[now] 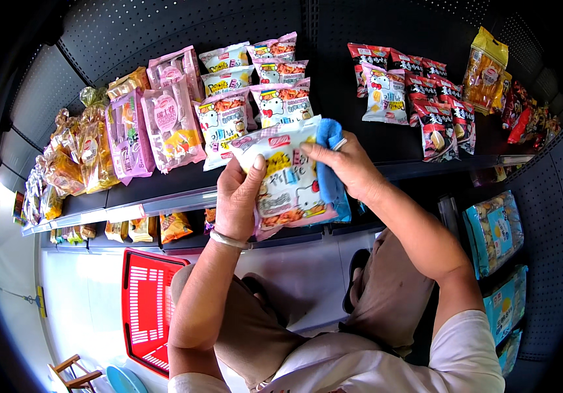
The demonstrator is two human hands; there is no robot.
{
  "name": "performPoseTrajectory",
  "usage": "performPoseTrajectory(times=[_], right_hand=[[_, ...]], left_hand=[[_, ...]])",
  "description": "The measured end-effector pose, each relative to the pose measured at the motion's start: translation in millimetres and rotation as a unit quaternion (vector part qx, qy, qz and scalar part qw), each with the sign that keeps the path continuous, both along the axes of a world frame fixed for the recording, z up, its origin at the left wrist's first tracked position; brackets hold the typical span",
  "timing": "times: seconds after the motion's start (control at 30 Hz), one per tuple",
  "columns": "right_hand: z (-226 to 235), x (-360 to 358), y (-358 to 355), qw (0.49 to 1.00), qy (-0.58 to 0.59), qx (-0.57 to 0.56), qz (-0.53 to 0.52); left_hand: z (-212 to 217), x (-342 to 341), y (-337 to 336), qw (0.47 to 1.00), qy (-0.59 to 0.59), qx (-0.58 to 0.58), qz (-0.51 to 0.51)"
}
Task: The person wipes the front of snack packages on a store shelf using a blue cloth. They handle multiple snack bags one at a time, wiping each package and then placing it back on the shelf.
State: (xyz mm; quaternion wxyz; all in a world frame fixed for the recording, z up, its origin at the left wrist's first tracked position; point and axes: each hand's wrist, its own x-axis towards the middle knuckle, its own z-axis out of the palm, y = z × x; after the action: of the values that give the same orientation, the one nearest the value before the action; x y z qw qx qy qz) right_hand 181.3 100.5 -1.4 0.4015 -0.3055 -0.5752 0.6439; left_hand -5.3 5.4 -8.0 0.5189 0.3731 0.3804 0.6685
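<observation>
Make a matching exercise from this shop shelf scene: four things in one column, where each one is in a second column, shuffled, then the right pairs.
Things:
1. snack bag with a cartoon cat
2. blue cloth
3. red basket
4. yellow-orange bag

Places:
A. on the floor, lower left
B. gripped by the left hand
C. upper right of the shelf
D. under the fingers of the right hand, against the bag

Pairs: 1-B, 2-D, 3-A, 4-C

Dark perforated shelf [386, 141], rows of snack packets [222, 121] lying flat
</observation>
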Motion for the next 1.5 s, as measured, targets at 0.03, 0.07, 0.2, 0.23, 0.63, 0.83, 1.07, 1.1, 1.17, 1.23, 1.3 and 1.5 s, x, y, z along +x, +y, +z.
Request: performPoseTrajectory(times=[0.03,0.07,0.2,0.23,0.63,0.83,1.07,1.1,1.17,1.23,1.3,1.5], right_hand=[[8,-4,-5,0.998,0.037,-0.020,-0.043],[7,0,1,0.998,0.027,-0.048,-0.030],[3,2,6,0.998,0.001,-0.066,0.001],[3,2,6,0.998,-0.013,-0.068,0.003],[-1,-10,-5,0.961,-0.056,0.226,-0.146],[-14,-33,-59,0.792,-0.255,0.555,-0.007],[-14,-30,-73,0.734,-0.289,0.609,0.085],[-13,-30,-68,0.740,-0.278,0.608,0.074],[-7,-29,-59,0.752,-0.282,0.596,0.023],[-13,-28,-36,0.765,-0.291,0.573,-0.037],[-16,-25,-16,0.791,-0.279,0.540,-0.069],[-24,-34,-41,0.763,-0.300,0.572,-0.005]], left_hand=[[6,3,-3,0.999,-0.035,0.006,-0.026],[9,6,-4,0.996,-0.069,0.011,-0.052],[1,1,-7,0.987,-0.081,-0.086,-0.109],[-1,2,-7,0.988,-0.083,-0.083,-0.098],[-21,1,1,0.991,-0.065,-0.093,-0.071],[-7,4,1,0.960,-0.241,-0.074,-0.119],[-17,-17,5,0.955,-0.247,-0.123,-0.112],[-17,-17,5,0.954,-0.249,-0.131,-0.106],[-16,-10,0,0.961,-0.232,-0.142,-0.053],[-20,1,-1,0.969,-0.194,-0.132,-0.072],[-13,17,-6,0.967,-0.180,-0.153,-0.093],[-52,-2,-10,0.867,0.487,0.099,0.039]])
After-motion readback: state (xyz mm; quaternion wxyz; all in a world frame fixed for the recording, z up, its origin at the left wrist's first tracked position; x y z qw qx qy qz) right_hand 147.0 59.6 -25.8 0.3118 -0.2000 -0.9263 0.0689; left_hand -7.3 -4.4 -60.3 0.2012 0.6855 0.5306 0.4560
